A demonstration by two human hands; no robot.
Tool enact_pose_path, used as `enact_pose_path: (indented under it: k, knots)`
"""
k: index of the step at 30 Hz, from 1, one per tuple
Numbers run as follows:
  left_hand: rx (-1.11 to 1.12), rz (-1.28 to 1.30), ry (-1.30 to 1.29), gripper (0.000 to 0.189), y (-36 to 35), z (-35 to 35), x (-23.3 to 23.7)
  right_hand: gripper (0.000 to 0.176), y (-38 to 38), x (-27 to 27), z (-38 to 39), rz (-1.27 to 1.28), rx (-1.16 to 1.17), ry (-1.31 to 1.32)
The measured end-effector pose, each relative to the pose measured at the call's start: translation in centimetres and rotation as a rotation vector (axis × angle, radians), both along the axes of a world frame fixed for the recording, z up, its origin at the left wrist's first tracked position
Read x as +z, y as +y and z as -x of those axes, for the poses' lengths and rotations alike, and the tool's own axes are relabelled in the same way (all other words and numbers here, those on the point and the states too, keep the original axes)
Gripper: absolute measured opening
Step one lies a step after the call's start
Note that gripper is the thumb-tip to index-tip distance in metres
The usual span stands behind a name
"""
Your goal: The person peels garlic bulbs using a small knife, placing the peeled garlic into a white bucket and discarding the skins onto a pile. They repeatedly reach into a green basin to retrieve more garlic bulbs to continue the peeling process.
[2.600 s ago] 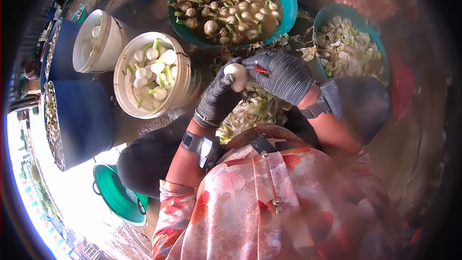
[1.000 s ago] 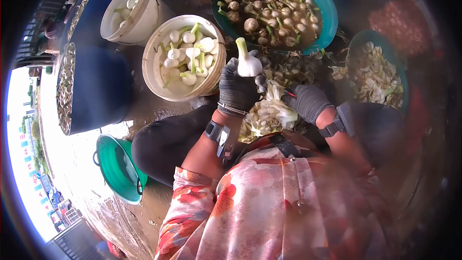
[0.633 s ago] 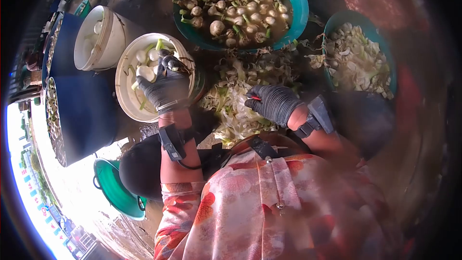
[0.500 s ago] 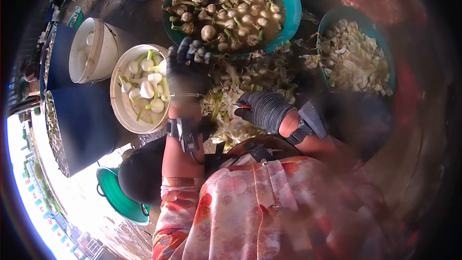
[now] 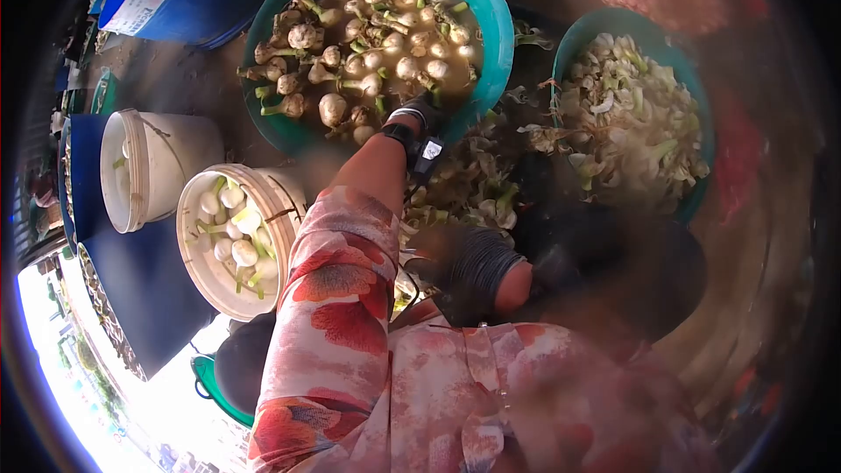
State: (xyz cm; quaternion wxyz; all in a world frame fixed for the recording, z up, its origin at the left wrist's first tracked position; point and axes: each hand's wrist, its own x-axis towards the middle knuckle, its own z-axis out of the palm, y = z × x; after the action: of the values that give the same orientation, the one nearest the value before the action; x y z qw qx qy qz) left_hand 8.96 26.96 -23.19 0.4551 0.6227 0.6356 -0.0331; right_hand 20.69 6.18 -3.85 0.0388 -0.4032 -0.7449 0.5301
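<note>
Two gloved hands are far apart now. The left hand (image 5: 419, 114) has stretched out, away from the body, to the near rim of the big green tub (image 5: 495, 35). A moment ago it was over the white bucket (image 5: 282, 203), and before that it held a clean white bulb. That bulb is gone from the hand. It looks like it went in with the clean bulbs (image 5: 243, 252) in the bucket, which sits left of the arm.

The fingers are at the dirty bulbs (image 5: 333, 109) in the brown water, but the wrist hides them, so it cannot be told if they hold one. One bulb seems done, and the hand is at the ones not cleaned yet.

The right hand (image 5: 473, 263) stays low by the body. It is blurry, so its grip cannot be told either.

A heap of peels (image 5: 477, 184) lies between the hands. Right of the left hand is a smaller green bowl (image 5: 568, 39) full of peels. Another white bucket (image 5: 175, 144) stands further left. Nothing blocks the reach, but the dirty bulbs lie packed close together.
</note>
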Motion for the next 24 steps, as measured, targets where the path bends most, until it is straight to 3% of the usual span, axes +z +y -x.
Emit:
enact_pose_path:
  k: [1, 3, 6, 9, 10, 11, 12, 13, 15, 20, 24]
  knots:
    - [-0.014, -0.002, 0.106, 0.062, -0.3, -0.5, -0.5, 0.032, 0.3, 0.8, -0.2, 0.048, -0.036, -0.023]
    - [-0.023, 0.008, 0.063, 0.065, 0.3, -0.3, 0.8, 0.033, 0.9, 2.9, -0.9, 0.025, -0.063, -0.025]
    - [-0.189, 0.089, 0.106, 0.054, 0.3, 0.7, 3.2, 0.034, 0.6, 3.7, -1.4, -0.046, -0.114, 0.047]
    - [0.375, 0.249, -0.73, 0.041, -1.5, 3.1, 5.0, 0.034, 0.8, 3.0, -1.0, -0.169, -0.189, 0.136]
    - [0.584, 0.405, -0.881, 0.047, -2.4, 3.7, 8.0, 0.034, 1.6, 4.5, -1.0, -0.099, -0.312, 0.077]
    - [0.59, 0.393, -0.875, 0.047, -3.7, 4.3, 10.4, 0.034, 2.1, 5.4, -0.9, -0.028, -0.43, 0.017]
    - [0.574, 0.392, -1.038, 0.048, -5.2, 4.9, 12.5, 0.028, 2.0, 4.7, -0.7, -0.116, -0.553, 0.113]
    - [0.554, 0.389, -1.203, 0.049, -6.8, 5.5, 14.2, 0.028, 2.2, 4.8, -0.7, -0.12, -0.544, 0.122]
    - [0.64, 0.268, -1.372, 0.049, -10.4, 5.5, 16.3, 0.022, 2.9, 4.9, -0.8, -0.056, -0.794, 0.288]
    - [0.603, 0.198, -1.485, 0.053, -16.6, 6.1, 19.7, 0.02, 3.5, 5.1, -1.4, -0.301, -0.827, 0.225]
    - [0.63, 0.03, -1.365, 0.059, -19.9, 6.0, 21.5, 0.019, 2.1, 6.1, -1.0, -0.483, -0.729, 0.132]
